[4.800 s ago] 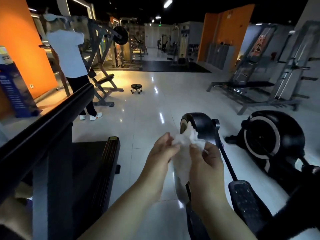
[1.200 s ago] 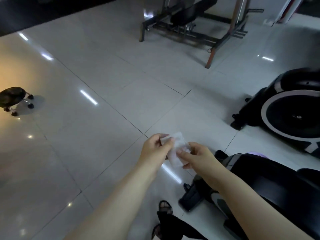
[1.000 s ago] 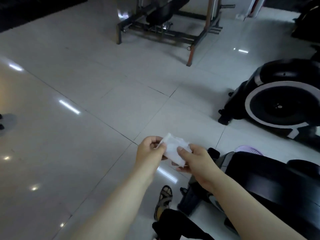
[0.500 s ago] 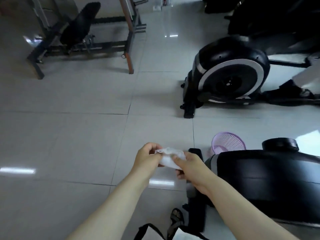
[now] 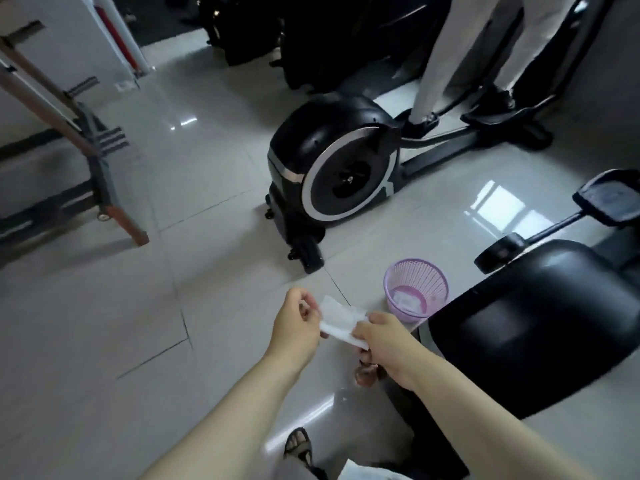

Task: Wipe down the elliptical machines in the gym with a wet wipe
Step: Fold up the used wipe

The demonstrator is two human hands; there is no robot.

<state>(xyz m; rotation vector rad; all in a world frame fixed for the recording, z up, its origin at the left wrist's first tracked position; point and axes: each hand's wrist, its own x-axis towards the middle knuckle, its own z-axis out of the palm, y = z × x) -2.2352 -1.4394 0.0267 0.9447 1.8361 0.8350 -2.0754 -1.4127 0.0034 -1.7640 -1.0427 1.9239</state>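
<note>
1. Wet wipe (image 5: 341, 320): I hold it spread between both hands, in the air above the floor. My left hand (image 5: 294, 327) pinches its left edge and my right hand (image 5: 384, 344) pinches its right edge, fingers curled.
2. Floor (image 5: 104, 341): glossy pale tiles with dark joints, showing bright light reflections.
3. Purple slatted basket (image 5: 434, 289): stands on the tiles just beyond my right hand, with something white in its bottom.
4. Near elliptical (image 5: 526, 323): its black housing is just beside the basket, at my right, and a pedal (image 5: 609, 199) sits further back.
5. Far elliptical (image 5: 332, 168): black wheel cover with a pale ring. Another person's legs (image 5: 436, 64) in pale trousers stand on it.
6. Metal frame (image 5: 86, 157): at the left, well apart.
7. My sandalled foot (image 5: 299, 445): bottom edge.
</note>
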